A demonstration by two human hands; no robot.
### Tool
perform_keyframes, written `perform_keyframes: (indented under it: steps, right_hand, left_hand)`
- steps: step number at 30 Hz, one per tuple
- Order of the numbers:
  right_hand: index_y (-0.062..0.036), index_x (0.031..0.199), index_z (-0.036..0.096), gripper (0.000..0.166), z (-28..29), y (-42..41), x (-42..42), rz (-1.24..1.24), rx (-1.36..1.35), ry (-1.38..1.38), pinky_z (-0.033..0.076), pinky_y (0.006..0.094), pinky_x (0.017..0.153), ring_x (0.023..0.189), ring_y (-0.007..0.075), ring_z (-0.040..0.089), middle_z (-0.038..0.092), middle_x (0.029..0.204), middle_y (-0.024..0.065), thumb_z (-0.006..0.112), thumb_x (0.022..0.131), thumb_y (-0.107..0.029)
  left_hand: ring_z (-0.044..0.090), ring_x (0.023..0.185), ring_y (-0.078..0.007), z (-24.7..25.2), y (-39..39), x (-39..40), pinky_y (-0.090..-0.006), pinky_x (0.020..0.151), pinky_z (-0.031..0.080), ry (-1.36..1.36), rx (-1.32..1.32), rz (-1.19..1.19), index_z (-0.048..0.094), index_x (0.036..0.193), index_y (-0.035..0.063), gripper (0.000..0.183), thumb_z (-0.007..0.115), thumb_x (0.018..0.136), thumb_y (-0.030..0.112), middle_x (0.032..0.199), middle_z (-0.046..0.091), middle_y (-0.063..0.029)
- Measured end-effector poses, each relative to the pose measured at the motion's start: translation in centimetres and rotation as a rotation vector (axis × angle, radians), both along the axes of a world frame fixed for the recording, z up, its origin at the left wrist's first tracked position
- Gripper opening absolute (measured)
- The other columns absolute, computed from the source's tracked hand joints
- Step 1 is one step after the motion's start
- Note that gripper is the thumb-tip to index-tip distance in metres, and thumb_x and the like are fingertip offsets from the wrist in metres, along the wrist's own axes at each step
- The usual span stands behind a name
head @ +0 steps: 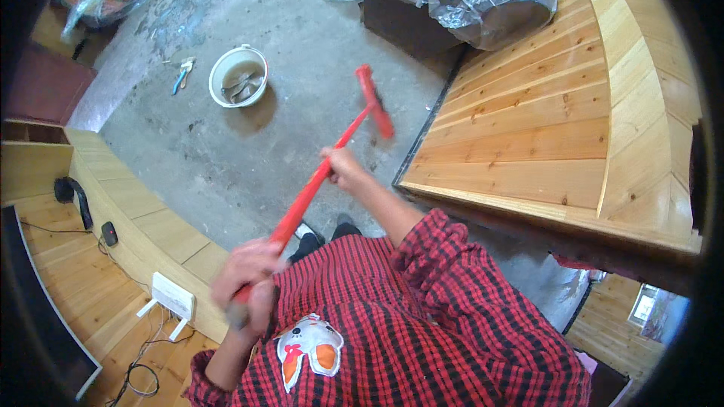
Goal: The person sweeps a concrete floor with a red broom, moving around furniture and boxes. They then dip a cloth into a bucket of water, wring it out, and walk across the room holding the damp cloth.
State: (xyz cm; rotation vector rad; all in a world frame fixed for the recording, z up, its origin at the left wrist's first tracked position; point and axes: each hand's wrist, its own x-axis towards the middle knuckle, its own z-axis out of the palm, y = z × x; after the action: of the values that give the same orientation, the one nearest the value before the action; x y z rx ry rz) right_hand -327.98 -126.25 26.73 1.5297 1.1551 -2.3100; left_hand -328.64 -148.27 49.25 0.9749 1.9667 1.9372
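Note:
A red long-handled tool (pixel 302 200) with a crosswise head slants up across the view. My left hand (pixel 249 282) grips its lower end, near a dull grey tip, close to my body. Further up the shaft, my right hand (pixel 342 167) is closed around it. The tool's red head (pixel 373 102) is over the concrete floor (pixel 305 73); blur hides its exact kind and whether it touches the floor. Left of the head stands a white bucket (pixel 215 83) with murky water and a trowel-like tool (pixel 243 89) inside.
A paintbrush and a blue-handled tool (pixel 182 76) lie beyond the bucket. Plastic-wrapped furniture (pixel 486 5) stands at the upper right, by a raised wooden platform (pixel 526 141). On the left wooden ledge (pixel 153 226) sit a white router (pixel 172 294), cables and a monitor (pixel 39 305).

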Motion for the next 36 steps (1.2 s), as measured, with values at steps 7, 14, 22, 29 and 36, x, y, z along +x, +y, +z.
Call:
perform_keyframes:
  steps: [7,14,22,29,36]
  right_hand:
    - [-0.0057,0.063,0.050,0.016,-7.8,14.8,4.0,0.002,0.412,-0.232,0.037,0.0319,0.035,0.040,0.0177,0.047,0.048,0.053,0.0056,0.057,0.073,-0.016]
    - [-0.0075,0.073,0.049,0.009,-7.6,12.0,3.7,-0.200,0.049,-0.133,0.041,0.0325,0.044,0.050,0.0163,0.049,0.049,0.058,0.0034,0.053,0.077,-0.015]
    - [-0.0086,0.068,0.046,0.012,3.2,-8.5,-6.9,-0.189,-0.378,0.112,0.042,0.0310,0.047,0.052,0.0159,0.049,0.050,0.061,0.0031,0.054,0.076,-0.014]
    - [-0.0070,0.071,0.047,0.012,9.1,-12.0,-9.2,-0.224,-0.538,0.242,0.043,0.0283,0.056,0.057,0.0159,0.050,0.051,0.064,0.0039,0.054,0.078,-0.013]
    - [-0.0098,0.071,0.041,0.008,0.1,-11.2,-10.8,-0.117,-0.398,-0.173,0.026,0.0290,0.037,0.047,0.0166,0.044,0.045,0.062,0.0045,0.047,0.077,-0.010]
  left_hand:
    - [0.047,0.114,-0.0311,-10.0,11.7,2.4,-0.0403,0.095,0.035,-0.245,-0.172,-0.254,0.055,0.080,0.0018,0.012,0.064,0.074,0.005,0.113,0.055,-0.0151]
    - [0.051,0.106,-0.0299,-9.5,12.9,1.2,-0.0492,0.097,0.032,-0.249,-0.096,-0.328,0.052,0.071,0.0042,0.013,0.064,0.074,0.007,0.095,0.061,-0.0105]
    - [0.046,0.050,-0.0159,4.6,3.1,-5.3,-0.0335,0.057,0.042,-0.227,0.050,0.318,0.045,0.065,0.0066,0.029,0.058,0.083,0.025,0.052,0.046,-0.0032]
    - [0.046,0.040,-0.0142,9.3,-0.5,-8.3,-0.0315,0.046,0.041,-0.074,0.236,0.146,0.044,0.061,0.0091,0.039,0.064,0.078,0.038,0.045,0.047,0.0000]
    - [0.034,0.052,-0.0118,-0.7,-5.1,-13.9,-0.0299,0.064,0.038,-0.569,0.326,0.539,0.035,0.063,0.0129,0.033,0.036,0.094,0.025,0.053,0.030,0.0026]
